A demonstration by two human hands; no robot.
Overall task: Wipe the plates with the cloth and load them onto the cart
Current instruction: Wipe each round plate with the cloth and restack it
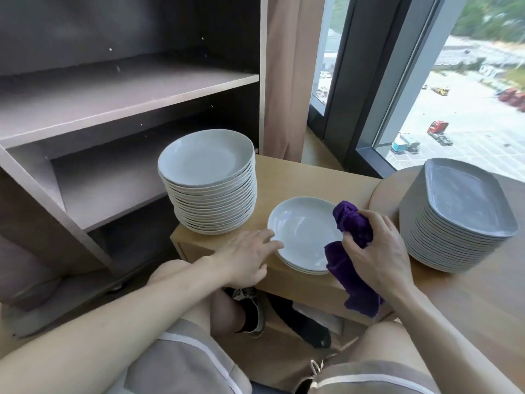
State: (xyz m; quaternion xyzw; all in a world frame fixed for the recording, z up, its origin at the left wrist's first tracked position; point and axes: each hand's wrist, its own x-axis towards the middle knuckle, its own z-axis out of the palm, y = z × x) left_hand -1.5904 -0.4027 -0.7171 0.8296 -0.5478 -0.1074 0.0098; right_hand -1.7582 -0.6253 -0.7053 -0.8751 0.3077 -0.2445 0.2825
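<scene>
Beige curtain beside window, wooden table, black shoe beneath it

Tight between the stacks, roomier toward the shelves
Only a narrow gap separates the tall stack of round plates from the short stack, and the stack of rectangular plates walls off the right. The wooden table shows a bare strip behind the short stack, and the shelved cart on the left is open-fronted.

So the short plate stack sits mid-worktop, with the tall stack just beside it at 10 o'clock and the cart beyond that at 9. The third stack sits on a separate round worktop at 3 o'clock.
</scene>
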